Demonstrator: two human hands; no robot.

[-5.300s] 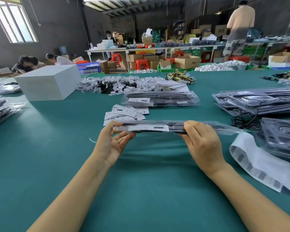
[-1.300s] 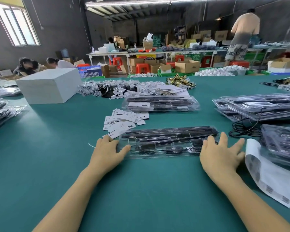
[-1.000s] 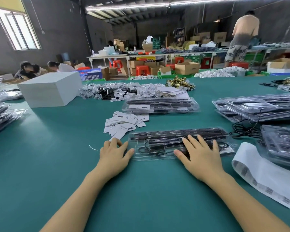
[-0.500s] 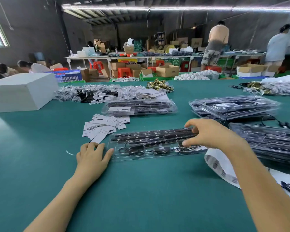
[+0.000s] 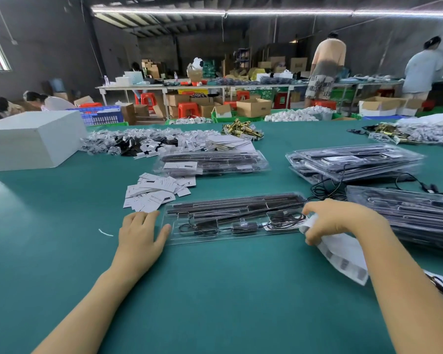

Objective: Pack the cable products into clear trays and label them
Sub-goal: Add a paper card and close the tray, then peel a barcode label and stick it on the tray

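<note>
Clear tray [image 5: 234, 219] lies on green table [image 5: 62, 226], long axis left-right, between hands. Left hand [image 5: 141, 232] flat, fingers relaxed, touching left end. Right hand [image 5: 338, 221] nearer right end, pinching label strip [image 5: 343, 254].

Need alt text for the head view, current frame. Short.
On a green table, the left hand rests flat against the end of a clear plastic tray holding black cable parts, while the right hand grips a white strip of barcode labels. Loose white cards and stacked packed trays lie beyond.
</note>
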